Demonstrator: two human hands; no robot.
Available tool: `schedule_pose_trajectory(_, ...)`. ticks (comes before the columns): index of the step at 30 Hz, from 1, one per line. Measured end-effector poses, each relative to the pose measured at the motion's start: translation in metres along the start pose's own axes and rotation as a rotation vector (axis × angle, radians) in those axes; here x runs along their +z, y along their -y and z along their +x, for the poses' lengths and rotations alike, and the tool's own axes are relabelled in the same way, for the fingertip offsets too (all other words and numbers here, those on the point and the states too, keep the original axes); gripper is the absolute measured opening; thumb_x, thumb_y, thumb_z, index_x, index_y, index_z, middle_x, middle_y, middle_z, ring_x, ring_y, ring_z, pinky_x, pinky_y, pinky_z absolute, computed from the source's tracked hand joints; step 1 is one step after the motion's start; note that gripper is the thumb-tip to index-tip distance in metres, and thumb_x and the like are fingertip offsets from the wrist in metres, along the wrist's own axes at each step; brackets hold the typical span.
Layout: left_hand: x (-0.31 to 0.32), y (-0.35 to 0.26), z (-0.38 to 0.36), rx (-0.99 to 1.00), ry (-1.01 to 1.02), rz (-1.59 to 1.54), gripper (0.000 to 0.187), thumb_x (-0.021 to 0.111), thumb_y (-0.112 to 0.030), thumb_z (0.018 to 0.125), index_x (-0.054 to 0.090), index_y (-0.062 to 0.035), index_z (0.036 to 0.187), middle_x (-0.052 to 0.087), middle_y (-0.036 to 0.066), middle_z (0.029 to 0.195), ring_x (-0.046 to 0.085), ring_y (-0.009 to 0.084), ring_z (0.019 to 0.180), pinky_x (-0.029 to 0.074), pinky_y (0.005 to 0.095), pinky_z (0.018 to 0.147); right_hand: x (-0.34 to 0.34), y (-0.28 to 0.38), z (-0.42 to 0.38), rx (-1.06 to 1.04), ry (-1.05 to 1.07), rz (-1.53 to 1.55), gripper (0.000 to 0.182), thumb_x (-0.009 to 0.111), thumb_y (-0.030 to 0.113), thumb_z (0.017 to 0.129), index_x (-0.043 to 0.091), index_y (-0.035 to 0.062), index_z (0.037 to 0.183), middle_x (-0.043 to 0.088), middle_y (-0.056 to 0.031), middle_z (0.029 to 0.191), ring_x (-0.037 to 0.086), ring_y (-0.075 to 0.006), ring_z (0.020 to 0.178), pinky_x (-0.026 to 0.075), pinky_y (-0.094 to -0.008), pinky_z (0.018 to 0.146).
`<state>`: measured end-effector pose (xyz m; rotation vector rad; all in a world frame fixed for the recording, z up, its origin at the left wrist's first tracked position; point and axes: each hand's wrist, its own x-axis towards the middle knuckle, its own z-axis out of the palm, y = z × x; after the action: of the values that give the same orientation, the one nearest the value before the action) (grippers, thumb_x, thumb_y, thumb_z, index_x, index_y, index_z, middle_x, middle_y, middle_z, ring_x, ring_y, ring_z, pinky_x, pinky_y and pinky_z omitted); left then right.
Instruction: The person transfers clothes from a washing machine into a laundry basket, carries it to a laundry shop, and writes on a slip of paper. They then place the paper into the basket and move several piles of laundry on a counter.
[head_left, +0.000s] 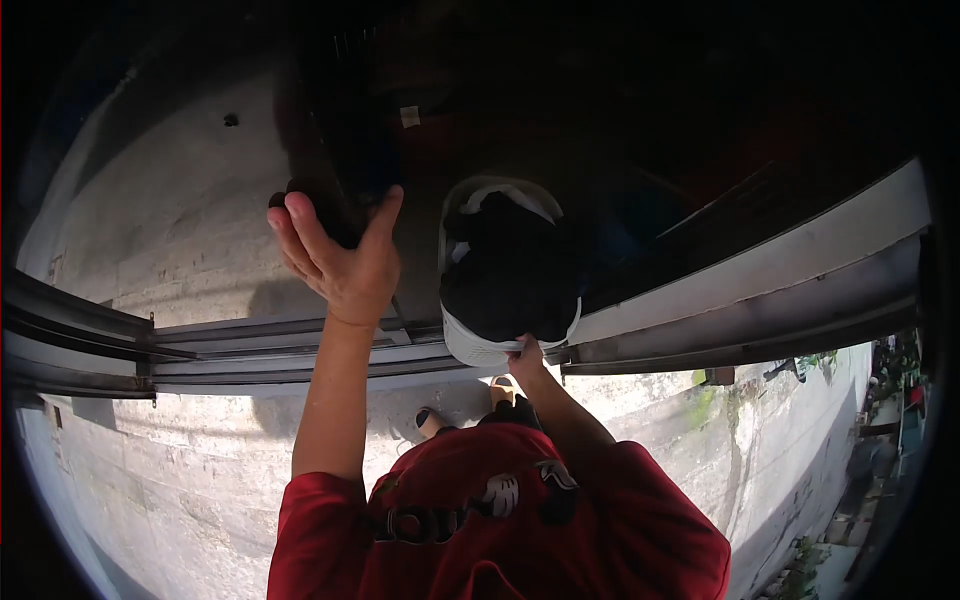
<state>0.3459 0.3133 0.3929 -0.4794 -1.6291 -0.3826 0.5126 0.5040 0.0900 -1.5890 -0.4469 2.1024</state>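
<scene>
My left hand (350,265) is raised at the dark edge of a glass sliding door (325,150). Its thumb and fingers are stretched apart on either side of that edge; whether they press on it is hard to see. Low in front of my body, my right hand (525,355) grips the near rim of a white plastic laundry basket (470,345). Dark cloth (505,270) fills the basket, with some white fabric (530,200) showing at its far side. Most of my right fingers are hidden by the rim.
A metal door track (260,350) crosses in front of my feet. On the right runs a pale sill or ledge (760,280). Beyond the doorway the room is very dark. Sunlit concrete (180,450) lies under me, with plants and clutter (890,420) at far right.
</scene>
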Motion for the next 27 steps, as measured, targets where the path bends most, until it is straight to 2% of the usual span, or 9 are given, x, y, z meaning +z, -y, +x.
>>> schedule_pose_trajectory(6, -0.009, -0.004, 0.003, -0.022, 0.053, -0.034, 0.019, 0.06, -0.013, 0.067, 0.062, -0.0264, 0.081, 0.017, 0.023, 0.127, 0.013, 0.0389, 0.119, 0.019, 0.0398, 0.096, -0.107, 0.017, -0.047, 0.027, 0.016, -0.344, 0.012, 0.051, 0.011, 0.057, 0.041, 0.0123, 0.063, 0.038, -0.0016, 0.054, 0.034, -0.0134, 0.037, 0.02, -0.0233, 0.032)
schedule_pose_trajectory(10, -0.019, -0.013, 0.005, -0.02, 0.094, -0.095, 0.028, 0.056, -0.004, 0.067, 0.057, -0.0201, 0.09, 0.012, 0.022, 0.128, 0.008, 0.0391, 0.12, 0.015, 0.0416, 0.096, -0.162, 0.034, -0.061, 0.084, -0.096, -0.479, 0.022, 0.051, 0.005, 0.056, 0.033, 0.0144, 0.048, 0.027, 0.0022, 0.042, 0.023, -0.0098, 0.031, 0.017, -0.0237, 0.03)
schedule_pose_trajectory(12, -0.026, -0.036, -0.016, -0.207, -0.006, -0.446, 0.032, 0.056, -0.005, 0.067, 0.053, -0.018, 0.096, 0.019, 0.02, 0.127, 0.016, 0.0368, 0.118, 0.019, 0.0403, 0.095, -0.186, 0.036, -0.056, 0.074, -0.059, -0.477, 0.023, 0.051, 0.006, 0.056, 0.031, 0.0151, 0.047, 0.026, 0.0035, 0.042, 0.02, -0.009, 0.032, 0.014, -0.0233, 0.031)
schedule_pose_trajectory(14, -0.033, -0.057, -0.053, 0.138, 0.375, -0.687, 0.037, 0.054, -0.006, 0.068, 0.045, -0.01, 0.104, 0.022, 0.018, 0.126, 0.021, 0.0338, 0.118, 0.021, 0.043, 0.094, -0.203, 0.039, -0.049, 0.055, -0.073, -0.512, 0.022, 0.051, 0.007, 0.056, 0.032, 0.016, 0.048, 0.026, 0.0045, 0.041, 0.02, -0.0085, 0.032, 0.013, -0.0226, 0.031)
schedule_pose_trajectory(16, -0.017, -0.082, -0.084, -0.013, 0.874, -0.907, 0.043, 0.057, -0.01, 0.067, 0.042, -0.005, 0.107, 0.028, 0.017, 0.123, 0.028, 0.0328, 0.114, 0.023, 0.044, 0.092, -0.219, 0.043, -0.043, 0.041, -0.077, -0.528, 0.021, 0.051, 0.008, 0.056, 0.033, 0.0165, 0.049, 0.027, 0.005, 0.041, 0.021, -0.0081, 0.031, 0.013, -0.0219, 0.032)
schedule_pose_trajectory(21, 0.048, -0.098, -0.225, -0.356, 1.361, -0.601, 0.046, 0.051, -0.03, 0.074, 0.041, -0.0002, 0.108, 0.036, 0.021, 0.116, 0.036, 0.034, 0.107, 0.031, 0.0378, 0.088, -0.248, 0.059, -0.021, -0.014, -0.061, -0.545, 0.019, 0.051, 0.01, 0.062, 0.036, 0.0133, 0.051, 0.035, 0.0009, 0.042, 0.032, -0.0078, 0.031, 0.02, -0.0215, 0.028)
schedule_pose_trajectory(24, 0.095, -0.104, -0.284, -0.465, 1.556, -0.773, 0.051, 0.047, -0.037, 0.075, 0.042, 0.0021, 0.107, 0.043, 0.024, 0.108, 0.043, 0.0339, 0.1, 0.035, 0.0369, 0.085, -0.25, 0.068, -0.019, -0.102, -0.107, -0.631, 0.018, 0.05, 0.013, 0.065, 0.037, 0.0141, 0.053, 0.034, 0.0027, 0.043, 0.029, -0.007, 0.031, 0.017, -0.0209, 0.028)
schedule_pose_trajectory(25, 0.092, -0.112, -0.269, -0.756, 1.642, -0.905, 0.05, 0.05, -0.037, 0.073, 0.045, 0.0007, 0.106, 0.049, 0.024, 0.099, 0.048, 0.0352, 0.092, 0.037, 0.0373, 0.082, -0.252, 0.07, -0.018, -0.09, -0.091, -0.662, 0.017, 0.05, 0.013, 0.067, 0.038, 0.0133, 0.056, 0.035, 0.0019, 0.043, 0.03, -0.0073, 0.031, 0.019, -0.0207, 0.028)
schedule_pose_trajectory(27, 0.104, -0.119, -0.286, -0.682, 1.657, -0.889, 0.047, 0.049, -0.037, 0.074, 0.047, -0.0002, 0.103, 0.051, 0.023, 0.095, 0.049, 0.0356, 0.09, 0.038, 0.0375, 0.079, -0.254, 0.073, -0.017, -0.131, -0.069, -0.659, 0.014, 0.05, 0.012, 0.067, 0.039, 0.0129, 0.06, 0.036, 0.0016, 0.043, 0.031, -0.0075, 0.031, 0.019, -0.0204, 0.028)
